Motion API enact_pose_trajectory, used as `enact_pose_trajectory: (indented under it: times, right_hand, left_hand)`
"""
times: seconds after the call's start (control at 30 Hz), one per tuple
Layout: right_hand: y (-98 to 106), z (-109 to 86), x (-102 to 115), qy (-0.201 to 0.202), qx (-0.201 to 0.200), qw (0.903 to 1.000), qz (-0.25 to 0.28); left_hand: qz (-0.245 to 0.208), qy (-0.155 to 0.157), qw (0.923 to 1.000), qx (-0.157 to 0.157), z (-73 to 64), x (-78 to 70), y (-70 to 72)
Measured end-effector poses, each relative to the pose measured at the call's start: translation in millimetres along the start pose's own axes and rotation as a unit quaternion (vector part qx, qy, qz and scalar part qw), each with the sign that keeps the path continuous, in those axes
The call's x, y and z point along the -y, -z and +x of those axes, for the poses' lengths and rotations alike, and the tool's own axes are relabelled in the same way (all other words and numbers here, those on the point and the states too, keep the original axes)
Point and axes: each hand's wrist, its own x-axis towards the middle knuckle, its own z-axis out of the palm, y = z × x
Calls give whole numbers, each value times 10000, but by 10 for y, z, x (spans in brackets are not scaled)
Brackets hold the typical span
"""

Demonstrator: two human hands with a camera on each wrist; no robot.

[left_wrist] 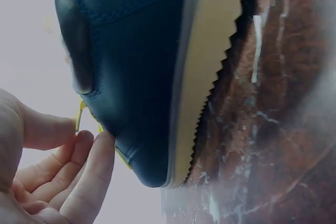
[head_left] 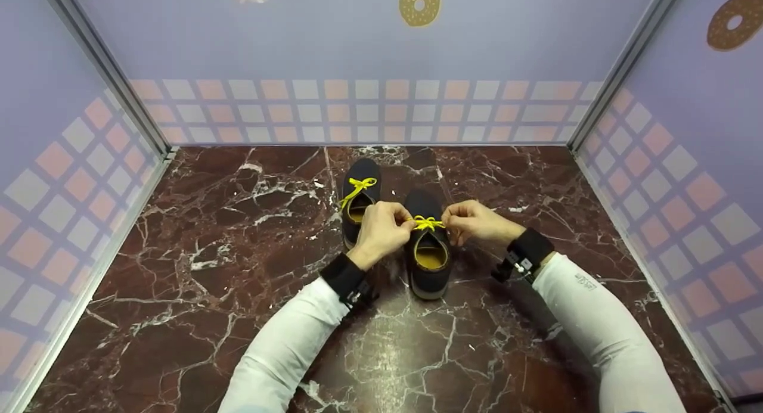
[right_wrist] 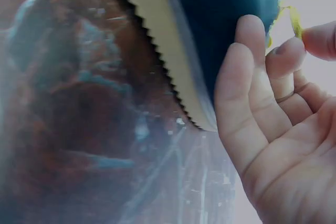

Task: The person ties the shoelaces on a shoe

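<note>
Two dark shoes with yellow laces stand side by side on the marbled surface. On the right shoe (head_left: pixel 430 282), the yellow shoelace (head_left: pixel 428 223) forms a bow. My left hand (head_left: pixel 381 231) pinches the lace on the bow's left side between thumb and fingertips; the left wrist view shows the lace (left_wrist: pixel 80 115) at the thumb tip. From the other side my right hand (head_left: pixel 480 222) pinches a lace end (right_wrist: pixel 295 22), with its other fingers against the shoe's side. The left shoe (head_left: pixel 361 170) carries a tied yellow bow (head_left: pixel 362 186) and is partly hidden behind my left hand.
Lilac panels with pink and white squares (head_left: pixel 366 89) enclose the marbled surface (head_left: pixel 250 246) at the back and both sides. Dark bands with small cameras (head_left: pixel 346 279) sit on both wrists. Pale specks lie around the left shoe.
</note>
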Motion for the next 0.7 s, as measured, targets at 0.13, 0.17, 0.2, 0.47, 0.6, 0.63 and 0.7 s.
enact_pose_trajectory:
  times: [0.13, 0.17, 0.2, 0.47, 0.6, 0.63, 0.7]
  right_hand:
    - [-19, -42, -72, -20, 24, 9999, -96]
    - [-23, -49, -86, -40, 27, 10000, -84]
    - [-27, -54, -99, -63, 30, 10000, -65]
    - [-52, -90, -121, -54, -52, 9999, -108]
    - [-74, -119, -140, -15, -59, 10000, -25]
    - [-85, -125, -142, -6, -116, 9999, 12]
    - [-125, -132, -143, -26, -358, 9992, 180]
  left_hand:
    - [79, 31, 9999, -119, -49, 25, -23]
    - [100, 50, 9998, -143, -63, 33, -27]
    - [123, 83, 9998, -157, -77, 42, -31]
    - [127, 197, 9995, -193, -141, 71, -51]
    - [143, 226, 9995, -179, -147, 71, -65]
    - [114, 240, 9995, -182, -147, 74, -67]
    - [-29, 307, 9994, -158, -157, 84, -68]
